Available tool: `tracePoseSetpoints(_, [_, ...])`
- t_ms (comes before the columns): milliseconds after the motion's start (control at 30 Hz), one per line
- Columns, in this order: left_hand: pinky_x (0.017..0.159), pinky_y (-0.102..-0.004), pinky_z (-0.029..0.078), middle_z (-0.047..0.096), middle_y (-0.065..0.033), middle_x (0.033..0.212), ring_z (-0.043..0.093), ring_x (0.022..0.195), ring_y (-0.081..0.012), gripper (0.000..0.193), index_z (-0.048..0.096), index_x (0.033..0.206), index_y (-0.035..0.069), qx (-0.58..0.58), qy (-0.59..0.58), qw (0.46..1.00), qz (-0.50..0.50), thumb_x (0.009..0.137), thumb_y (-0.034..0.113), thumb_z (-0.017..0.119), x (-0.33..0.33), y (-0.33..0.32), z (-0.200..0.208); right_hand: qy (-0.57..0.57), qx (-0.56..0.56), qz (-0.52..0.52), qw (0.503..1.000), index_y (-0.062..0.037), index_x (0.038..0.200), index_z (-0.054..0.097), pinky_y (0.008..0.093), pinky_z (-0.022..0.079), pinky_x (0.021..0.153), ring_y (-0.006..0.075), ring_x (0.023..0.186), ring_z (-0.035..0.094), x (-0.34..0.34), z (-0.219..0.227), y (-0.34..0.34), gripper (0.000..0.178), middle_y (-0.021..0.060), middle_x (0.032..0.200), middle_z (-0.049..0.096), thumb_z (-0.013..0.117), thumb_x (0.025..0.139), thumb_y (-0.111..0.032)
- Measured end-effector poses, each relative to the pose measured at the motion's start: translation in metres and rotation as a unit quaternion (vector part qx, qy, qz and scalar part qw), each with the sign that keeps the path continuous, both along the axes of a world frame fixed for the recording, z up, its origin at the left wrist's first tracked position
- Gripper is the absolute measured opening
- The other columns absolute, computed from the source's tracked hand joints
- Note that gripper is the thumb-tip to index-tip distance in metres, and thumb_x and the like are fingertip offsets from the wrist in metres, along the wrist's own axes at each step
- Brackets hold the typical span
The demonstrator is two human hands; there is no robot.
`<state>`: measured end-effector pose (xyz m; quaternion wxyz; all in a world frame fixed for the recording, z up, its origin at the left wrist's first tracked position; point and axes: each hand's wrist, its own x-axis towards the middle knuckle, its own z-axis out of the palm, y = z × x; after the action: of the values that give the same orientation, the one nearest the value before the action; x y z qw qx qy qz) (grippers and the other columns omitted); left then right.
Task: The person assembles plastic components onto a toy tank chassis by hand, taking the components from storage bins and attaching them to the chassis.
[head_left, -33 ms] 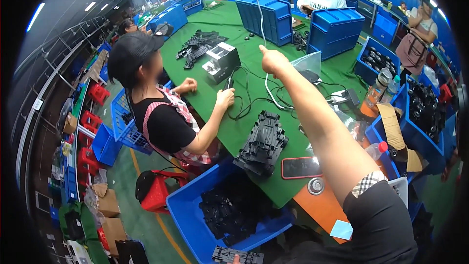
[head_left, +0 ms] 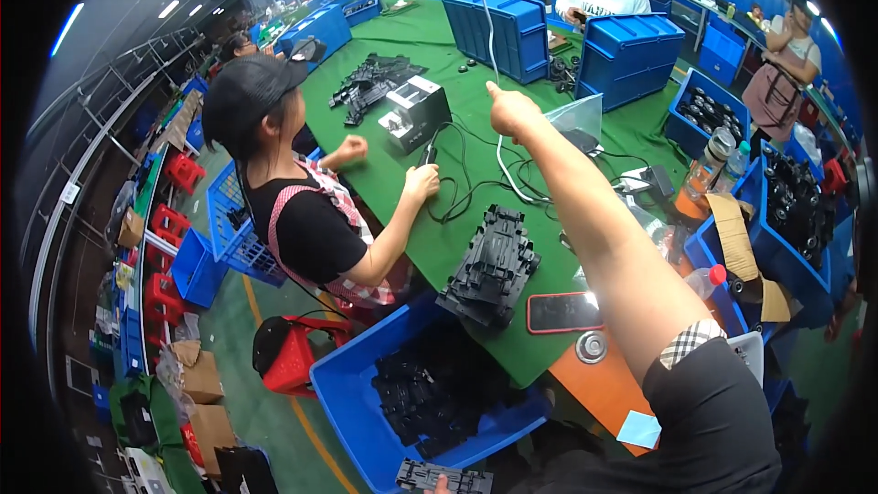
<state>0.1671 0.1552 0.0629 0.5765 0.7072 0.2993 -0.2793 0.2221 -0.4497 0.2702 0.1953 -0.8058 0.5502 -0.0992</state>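
Observation:
My right arm stretches across the green-covered table, and my right hand [head_left: 517, 114] hangs above it with the index finger pointed out and the other fingers folded. I see nothing in that hand; a white cable [head_left: 501, 160] passes beside it. At the lower edge, my left hand [head_left: 442, 486] grips a flat black plastic chassis part [head_left: 471, 480], mostly with the thumb showing. Just beyond is a large blue bin [head_left: 343, 402] holding several similar black parts [head_left: 425, 402]. A stack of black chassis parts [head_left: 494, 261] lies on the table's near edge.
To the left, a co-worker [head_left: 306, 210] holds a dark corded tool [head_left: 430, 155] beside a black-and-white box-shaped device [head_left: 416, 114]. More black parts [head_left: 375, 82] lie beyond. A phone [head_left: 564, 313], round metal disc [head_left: 592, 348], bottles [head_left: 713, 160] and blue bins [head_left: 631, 55] stand around my arm.
The co-worker's left hand has lifted slightly, and their head has turned a little. My own hands stay nearly where they were.

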Motion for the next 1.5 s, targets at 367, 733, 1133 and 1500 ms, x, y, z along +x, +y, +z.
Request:
tracePoseSetpoints(367, [0.049,-0.0356,0.050,0.063,-0.0059,0.097,0.061,0.075,-0.0216,0.032,0.057,0.116,0.010,0.005,0.010,1.000,-0.003,0.085,0.013,0.064,0.002,-0.005,-0.026,0.057,-0.047,0.031,0.997,-0.0211,0.146,0.029,0.0408,0.049,0.090,0.0294,0.112,0.058,-0.001,-0.033,-0.007,0.057,0.0142,0.124,0.058,0.042,0.092,-0.009])
tracePoseSetpoints(733, [0.049,-0.0361,0.050,0.062,-0.0058,0.097,0.061,0.076,-0.0221,0.033,0.056,0.117,0.012,-0.004,0.008,1.000,-0.023,0.085,0.012,0.063,0.007,-0.019,-0.040,0.071,-0.035,0.034,0.996,-0.0178,0.141,0.037,0.0424,0.049,0.090,0.0300,0.112,0.058,-0.012,-0.049,-0.010,0.049,0.0135,0.123,0.059,0.041,0.093,-0.010])
tracePoseSetpoints(1133, [0.049,-0.0365,0.050,0.062,-0.0057,0.096,0.061,0.077,-0.0226,0.033,0.056,0.118,0.013,-0.012,0.004,0.999,-0.039,0.085,0.011,0.063,0.011,-0.031,-0.039,0.116,-0.019,0.048,0.992,-0.0043,0.107,0.066,0.0420,0.053,0.084,0.0321,0.102,0.064,-0.024,-0.061,-0.011,0.029,0.0166,0.108,0.066,0.052,0.082,-0.005])
tracePoseSetpoints(1500, [0.049,-0.0370,0.050,0.062,-0.0056,0.095,0.062,0.077,-0.0231,0.034,0.056,0.119,0.014,-0.013,0.013,0.998,-0.061,0.085,0.010,0.063,0.000,-0.041,-0.031,-0.254,0.105,-0.125,0.953,0.0085,0.088,0.063,0.0378,0.055,0.055,0.0300,0.059,0.067,-0.046,-0.096,-0.052,0.023,0.0211,0.073,0.066,0.058,0.080,-0.013])
